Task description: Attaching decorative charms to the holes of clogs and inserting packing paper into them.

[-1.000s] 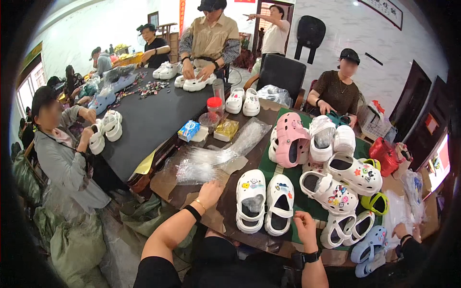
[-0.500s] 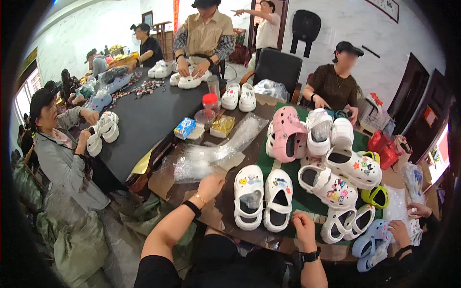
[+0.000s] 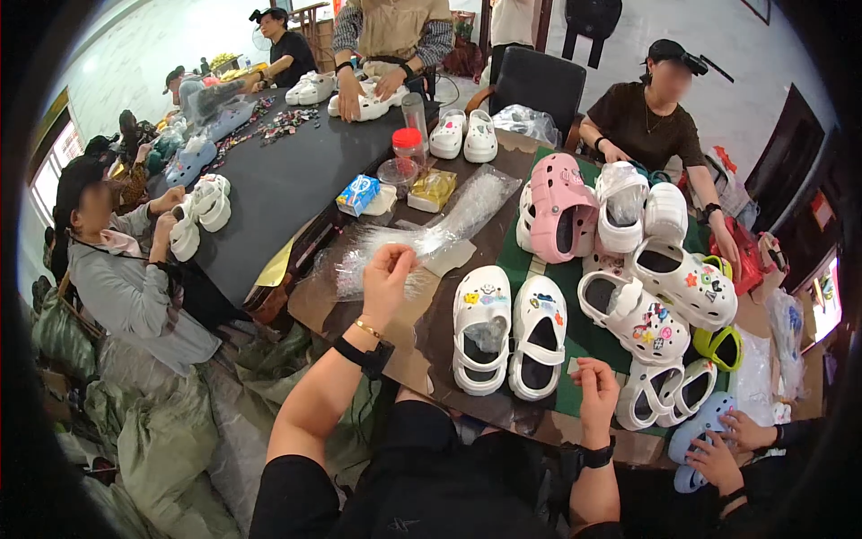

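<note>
A pair of white clogs with colourful charms stands before me at the table's near edge, a left clog (image 3: 482,331) and a right clog (image 3: 539,339), with clear plastic inside the left one. My left hand (image 3: 386,280) is raised beside the left clog, over the near end of a bundle of thin clear plastic strands (image 3: 409,242). Its fingertips are pinched; anything between them is too fine to make out. Just right of the right clog is my right hand (image 3: 596,395), fingers curled and closed, their contents hidden. Neither hand touches the clogs.
White clogs (image 3: 684,283) and a pink clog (image 3: 558,207) are piled at the right, with lime-green (image 3: 718,347) and blue clogs (image 3: 705,427) by them. A red-lidded jar (image 3: 408,148) and blue box (image 3: 358,195) stand farther back. Other people work around the tables.
My left hand has risen and moved away over the strand bundle. My right hand has shifted slightly relative to the clogs. The view has tilted, and the person at far right reaches toward a red bag.
</note>
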Demonstrator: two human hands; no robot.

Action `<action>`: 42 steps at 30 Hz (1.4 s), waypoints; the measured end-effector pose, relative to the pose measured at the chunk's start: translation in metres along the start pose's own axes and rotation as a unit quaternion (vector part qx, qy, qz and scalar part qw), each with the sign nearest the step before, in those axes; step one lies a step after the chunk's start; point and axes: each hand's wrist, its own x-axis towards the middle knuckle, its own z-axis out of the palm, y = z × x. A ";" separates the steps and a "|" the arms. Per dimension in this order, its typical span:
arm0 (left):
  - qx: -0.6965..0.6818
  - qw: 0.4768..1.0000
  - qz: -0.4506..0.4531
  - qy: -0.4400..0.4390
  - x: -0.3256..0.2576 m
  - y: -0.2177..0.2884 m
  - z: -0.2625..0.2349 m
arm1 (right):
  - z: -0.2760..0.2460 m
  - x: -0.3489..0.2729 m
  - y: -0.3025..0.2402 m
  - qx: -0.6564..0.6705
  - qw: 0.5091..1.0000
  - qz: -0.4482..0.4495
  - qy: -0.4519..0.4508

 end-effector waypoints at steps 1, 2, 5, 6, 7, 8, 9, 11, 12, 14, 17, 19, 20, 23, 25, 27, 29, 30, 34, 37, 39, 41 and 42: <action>0.084 0.996 0.042 -0.009 -0.004 0.002 0.000 | 0.000 0.001 -0.003 0.011 1.000 -0.016 0.005; 0.168 0.982 0.085 -0.018 -0.007 0.004 0.000 | 0.000 0.003 -0.005 0.023 0.999 -0.033 0.008; 0.165 0.982 0.093 -0.015 -0.013 0.011 -0.002 | 0.005 0.004 -0.008 0.028 0.998 -0.048 0.001; 0.163 0.981 0.100 -0.013 -0.013 0.015 -0.004 | 0.008 0.004 -0.010 0.032 0.998 -0.059 -0.003; 0.072 0.994 0.082 0.004 -0.007 0.020 -0.009 | 0.011 0.005 -0.012 0.034 0.998 -0.059 -0.004; 0.071 0.994 0.080 0.002 -0.007 0.031 -0.008 | 0.013 0.004 -0.015 0.033 0.997 -0.065 -0.005; 0.001 0.999 0.052 0.007 -0.009 0.047 -0.004 | 0.013 0.004 -0.017 0.034 0.997 -0.071 -0.006; -0.066 0.997 0.029 0.017 -0.016 0.066 0.002 | 0.015 0.001 -0.020 0.032 0.996 -0.079 -0.002; -0.065 0.997 0.029 0.017 -0.023 0.071 0.003 | 0.017 -0.001 -0.023 0.030 0.996 -0.089 0.003; -0.073 0.996 -0.011 -0.043 -0.042 0.080 0.005 | 0.024 -0.006 -0.035 0.042 0.993 -0.107 0.005; -0.089 0.985 -0.088 -0.122 -0.072 0.090 0.014 | 0.044 -0.011 -0.050 -0.010 0.990 -0.141 -0.026; -0.097 0.962 -0.156 -0.202 -0.093 0.101 0.030 | 0.056 -0.019 -0.073 -0.091 0.980 -0.153 -0.091; -0.095 0.951 -0.180 -0.233 -0.105 0.105 0.034 | 0.066 -0.023 -0.082 -0.101 0.977 -0.137 -0.131; -0.145 0.910 -0.242 -0.305 -0.128 0.091 0.045 | 0.084 -0.034 -0.080 -0.097 0.970 -0.087 -0.207; -0.154 0.894 -0.262 -0.329 -0.136 0.079 0.048 | 0.087 -0.039 -0.063 -0.094 0.965 -0.054 -0.237; -0.132 0.900 -0.267 -0.320 -0.136 0.074 0.051 | 0.082 -0.042 -0.055 -0.102 0.964 -0.031 -0.245; -0.107 0.904 -0.272 -0.311 -0.138 0.071 0.051 | 0.071 -0.038 -0.050 -0.142 0.959 -0.050 -0.239; -0.049 0.929 -0.226 -0.287 -0.138 0.072 0.053 | 0.062 -0.035 -0.049 -0.136 0.969 -0.031 -0.203; 0.209 0.932 0.072 -0.288 -0.135 0.077 0.074 | 0.019 -0.013 -0.030 -0.116 0.992 0.045 -0.027; 0.304 0.871 0.221 -0.317 -0.130 0.074 0.113 | -0.001 -0.006 -0.015 -0.165 0.984 0.071 -0.012; 0.352 0.841 0.263 -0.315 -0.126 0.066 0.134 | -0.004 -0.008 -0.007 -0.202 0.975 0.084 -0.030; 0.397 0.812 0.260 -0.339 -0.122 0.050 0.145 | -0.003 -0.015 -0.004 -0.242 0.963 0.106 -0.060; 0.447 0.782 0.245 -0.359 -0.120 0.040 0.147 | -0.003 -0.019 -0.002 -0.271 0.954 0.094 -0.089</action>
